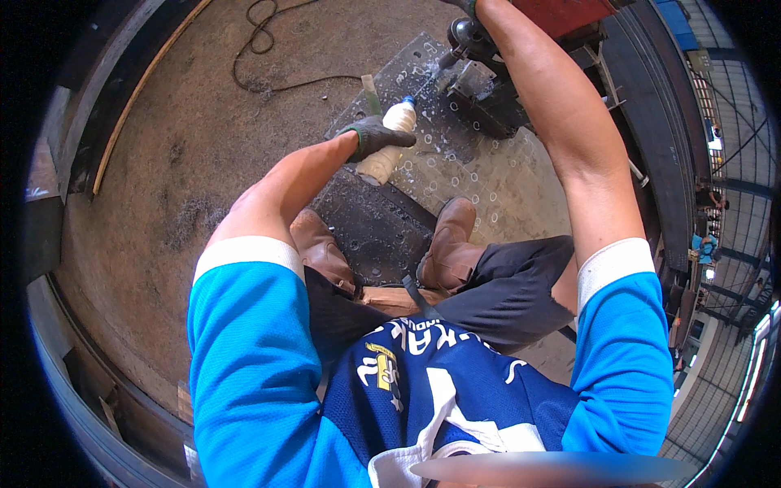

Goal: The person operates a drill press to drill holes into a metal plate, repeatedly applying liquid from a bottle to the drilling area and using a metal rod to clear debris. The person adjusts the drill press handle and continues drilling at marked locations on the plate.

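Observation:
My left hand (376,137), in a dark glove with a green cuff edge, is wrapped round the middle of a plastic bottle (399,119). The bottle looks whitish, has a blue cap, and is tilted with the cap end pointing away from me. Beneath it lies a dark steel plate (435,167) marked with white circles and scattered with metal chips. My right arm reaches far forward beside a drilling machine (480,81) on the plate. Only a bit of the gloved right hand (465,5) shows at the top edge; its fingers are cut off from view.
A black cable (285,85) loops over the brown floor at the far left. My boots (452,232) stand close to the plate, with a wooden block (390,300) between my legs. Long steel beams (122,106) run along the left; more steel lies at the right.

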Demonstrator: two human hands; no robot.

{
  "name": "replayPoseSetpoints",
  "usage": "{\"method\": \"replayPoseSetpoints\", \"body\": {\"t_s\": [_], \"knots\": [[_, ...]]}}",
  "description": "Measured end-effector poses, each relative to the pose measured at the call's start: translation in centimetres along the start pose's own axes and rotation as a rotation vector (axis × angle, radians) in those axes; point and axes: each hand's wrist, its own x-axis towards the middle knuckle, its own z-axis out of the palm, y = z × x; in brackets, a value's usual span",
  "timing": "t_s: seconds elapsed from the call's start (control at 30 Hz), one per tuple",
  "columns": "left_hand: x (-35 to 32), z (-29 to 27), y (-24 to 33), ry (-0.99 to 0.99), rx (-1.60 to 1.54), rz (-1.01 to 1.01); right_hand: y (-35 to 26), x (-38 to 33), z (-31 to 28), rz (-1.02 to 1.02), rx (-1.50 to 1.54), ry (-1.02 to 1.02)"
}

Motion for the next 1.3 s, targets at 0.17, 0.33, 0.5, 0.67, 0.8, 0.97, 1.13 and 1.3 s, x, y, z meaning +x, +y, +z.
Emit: {"method": "replayPoseSetpoints", "body": {"t_s": [0.17, 0.33, 0.5, 0.67, 0.8, 0.97, 1.13, 1.3], "knots": [[-0.7, -0.2, 0.6, -0.015, 0.022, 0.004, 0.3, 0.2, 0.3, 0.021, 0.055, -0.009], [-1.0, -0.3, 0.9, -0.009, 0.02, 0.013, 0.5, 0.6, 0.5, -0.029, 0.005, -0.008], [0.0, -0.3, 0.1, 0.019, 0.016, -0.011, 0.6, 0.8, 0.7, -0.04, -0.021, -0.021], [0.9, -0.4, -0.7, -0.026, -0.038, 0.006, 0.4, 0.6, 0.9, -0.016, -0.019, -0.004], [0.8, -0.4, -0.8, -0.003, 0.004, 0.022, 0.3, 0.6, 0.9, -0.029, -0.023, 0.005], [0.6, -0.5, -0.4, -0.026, -0.008, -0.004, -0.1, 0.6, 0.6, 0.027, -0.018, -0.038], [-0.2, -0.4, 0.2, -0.018, 0.002, -0.002, -1.0, 0.5, 0.0, 0.091, -0.006, -0.068], [-1.3, -0.2, 0.7, -0.036, -0.14, 0.115, -1.9, 0.4, -0.4, 0.111, -0.03, -0.094]]}}
